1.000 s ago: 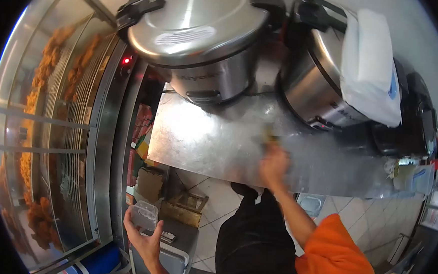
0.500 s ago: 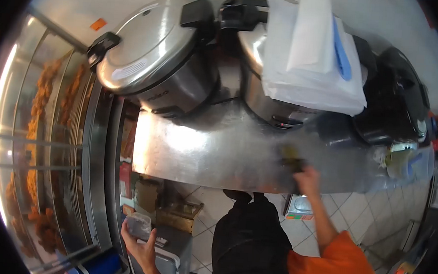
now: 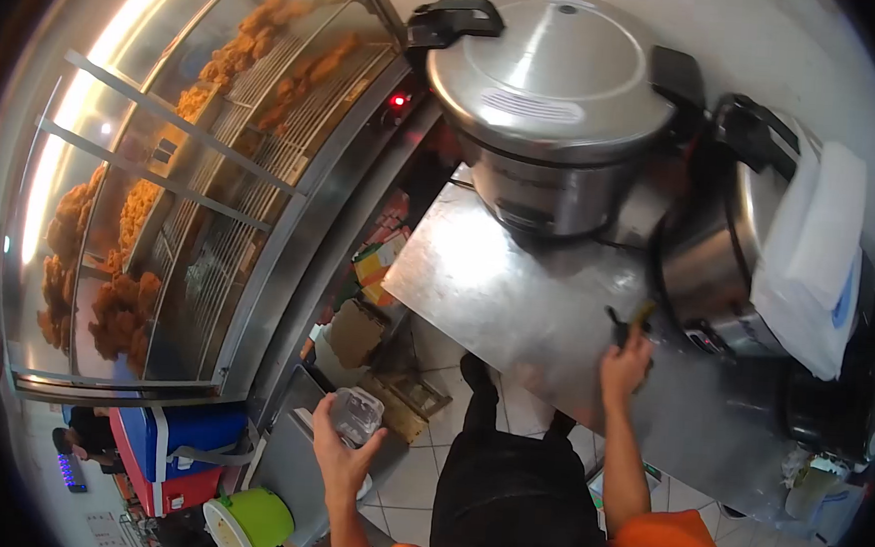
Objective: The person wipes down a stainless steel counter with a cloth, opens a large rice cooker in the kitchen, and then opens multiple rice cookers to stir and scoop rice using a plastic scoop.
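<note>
My left hand (image 3: 344, 458) is closed round a small clear plastic container (image 3: 357, 416), left of my dark apron. Over the steel counter (image 3: 515, 308), my right hand (image 3: 627, 365) grips a pair of tongs (image 3: 635, 324) with black and yellowish parts; their far end is small and hard to make out. Behind the counter's bare surface, a big steel rice cooker (image 3: 553, 100) stands with its lid shut. To its right is a second cooker (image 3: 714, 255), with white plastic bags (image 3: 809, 256) lying over its lid.
A glass display case (image 3: 214, 160) with fried food on racks fills the left. Below it are a blue and red cooler (image 3: 182, 438) and a green bucket (image 3: 260, 518). A person (image 3: 87, 435) shows at the lower left. Cardboard (image 3: 354, 334) lies under the counter.
The view has swung left, bringing the cooler, bucket and person into sight. My right hand still holds the tongs over the counter; my left hand still holds the container.
</note>
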`<state>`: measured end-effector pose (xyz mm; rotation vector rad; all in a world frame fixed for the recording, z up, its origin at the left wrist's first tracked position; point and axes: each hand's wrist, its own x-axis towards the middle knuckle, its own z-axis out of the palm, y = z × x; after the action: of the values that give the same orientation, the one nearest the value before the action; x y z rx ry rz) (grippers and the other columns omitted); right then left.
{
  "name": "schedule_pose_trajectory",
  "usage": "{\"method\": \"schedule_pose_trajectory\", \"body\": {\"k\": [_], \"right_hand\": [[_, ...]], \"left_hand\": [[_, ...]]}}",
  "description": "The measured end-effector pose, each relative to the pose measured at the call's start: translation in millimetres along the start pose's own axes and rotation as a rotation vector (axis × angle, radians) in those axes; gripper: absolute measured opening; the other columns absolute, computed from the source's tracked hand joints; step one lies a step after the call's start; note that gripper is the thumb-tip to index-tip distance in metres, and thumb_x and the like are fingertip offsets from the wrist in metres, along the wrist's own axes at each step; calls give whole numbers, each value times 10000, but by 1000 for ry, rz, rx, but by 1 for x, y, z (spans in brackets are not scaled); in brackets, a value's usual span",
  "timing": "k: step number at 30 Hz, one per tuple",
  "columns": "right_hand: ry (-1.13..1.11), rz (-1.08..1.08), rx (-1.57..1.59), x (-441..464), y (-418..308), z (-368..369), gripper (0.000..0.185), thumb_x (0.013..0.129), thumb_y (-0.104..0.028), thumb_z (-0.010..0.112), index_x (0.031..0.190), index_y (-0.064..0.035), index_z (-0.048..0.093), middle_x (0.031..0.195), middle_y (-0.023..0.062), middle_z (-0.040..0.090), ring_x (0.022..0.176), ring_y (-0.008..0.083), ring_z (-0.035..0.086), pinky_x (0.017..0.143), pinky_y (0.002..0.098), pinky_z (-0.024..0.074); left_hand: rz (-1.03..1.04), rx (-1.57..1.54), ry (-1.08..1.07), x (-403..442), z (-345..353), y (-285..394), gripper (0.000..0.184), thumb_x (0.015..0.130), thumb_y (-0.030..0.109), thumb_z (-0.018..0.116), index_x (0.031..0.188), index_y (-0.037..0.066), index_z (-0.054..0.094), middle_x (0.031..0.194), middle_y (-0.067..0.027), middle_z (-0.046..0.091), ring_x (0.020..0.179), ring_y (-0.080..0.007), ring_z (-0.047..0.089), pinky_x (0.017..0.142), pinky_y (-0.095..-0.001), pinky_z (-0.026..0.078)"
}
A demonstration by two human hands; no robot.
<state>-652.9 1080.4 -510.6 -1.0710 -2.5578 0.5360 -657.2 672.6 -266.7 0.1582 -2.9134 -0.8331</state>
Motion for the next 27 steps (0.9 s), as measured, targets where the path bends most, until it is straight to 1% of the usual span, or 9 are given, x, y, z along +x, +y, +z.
{"method": "schedule_pose_trajectory", "body": {"k": [7,8,9,11,15,19,22,24,27], "right_hand": [[-30,-335,126,22,-291,169,419,793,-72,546,1203,9,529,1119,167,524,1004,346,514,870,408,428],[-290,-201,359,24,-335,172,328,801,-51,518,1122,1,555,1050,173,552,932,346,537,809,426,438],[-216,-383,309,11,-363,210,239,807,-51,511,1031,-2,577,987,176,558,870,350,550,753,438,446],[-514,-709,333,-9,-414,201,252,773,-101,568,1013,-47,623,990,167,536,894,340,547,785,419,463],[-565,-574,815,-11,-433,135,471,752,-66,509,1214,-42,597,983,152,522,953,310,560,841,402,471],[-67,-267,457,30,-341,127,339,775,-71,520,1090,5,619,893,170,555,842,334,560,736,417,463],[-299,30,287,-27,-352,160,203,795,-103,529,939,11,617,834,188,576,801,351,562,691,435,447],[-542,-357,597,-90,-399,161,147,782,-118,540,813,-58,670,749,210,603,693,392,593,619,468,459],[-781,-751,604,-152,-444,168,331,766,-96,543,1076,-117,659,988,114,523,953,312,524,775,430,454]], "left_hand": [[-54,84,-27,68,-20,-74,861,561,203,861,1293,34,440,1229,-136,517,1094,-299,542,782,-376,494],[-158,10,-57,81,-26,-70,859,559,177,854,1291,19,434,1241,-164,507,1131,-335,515,890,-397,440],[-260,-60,-88,92,-31,-72,857,557,151,847,1289,4,427,1254,-191,498,1168,-370,487,998,-419,387],[-192,-16,-110,111,-33,-93,859,558,150,848,1292,5,426,1254,-192,496,1168,-372,486,999,-424,386],[-78,-13,-158,158,-37,-112,861,559,149,849,1293,2,424,1265,-194,492,1177,-375,478,1003,-432,382],[86,42,-103,187,-41,-133,869,568,166,854,1310,26,424,1233,-156,510,1087,-313,540,822,-377,473],[100,2,-124,206,-43,-132,844,582,138,847,1305,19,429,1230,-160,509,1096,-316,536,824,-377,470],[104,6,-125,216,-44,-128,845,580,137,848,1306,17,432,1237,-159,509,1104,-311,533,820,-375,470],[145,26,-109,228,-47,-123,845,583,126,845,1317,16,441,1264,-142,517,1129,-280,524,818,-361,458]]}}
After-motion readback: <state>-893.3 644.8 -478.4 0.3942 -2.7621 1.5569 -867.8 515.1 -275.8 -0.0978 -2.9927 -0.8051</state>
